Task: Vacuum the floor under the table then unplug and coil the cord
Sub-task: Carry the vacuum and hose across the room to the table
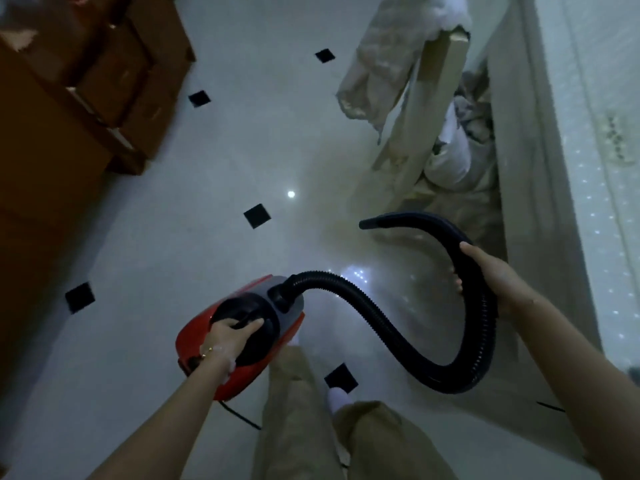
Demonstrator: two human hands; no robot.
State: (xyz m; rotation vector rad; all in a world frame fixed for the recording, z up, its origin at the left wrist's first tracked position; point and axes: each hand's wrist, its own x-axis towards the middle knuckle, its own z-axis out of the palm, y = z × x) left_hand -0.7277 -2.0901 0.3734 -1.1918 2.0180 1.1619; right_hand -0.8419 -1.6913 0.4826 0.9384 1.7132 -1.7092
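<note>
A small red and grey vacuum cleaner point(284, 306) hangs above the pale tiled floor, carried by its black top handle, which my left hand point(227, 337) grips. A black ribbed hose point(384, 327) runs from its front, dips low to the right and rises to a curved black nozzle tube point(426, 221). My right hand point(485, 271) grips that tube near its bend, and the nozzle tip points left above the floor. A thin black cord point(239, 415) trails from the vacuum's rear beside my leg. The plug is out of view.
Brown cardboard boxes point(104, 81) are stacked at the upper left. A cream wooden furniture frame point(429, 112) draped with cloth and bundled fabric stands at the upper right, beside a pale panel point(519, 188). White floor tiles with small black squares point(257, 215) fill the middle.
</note>
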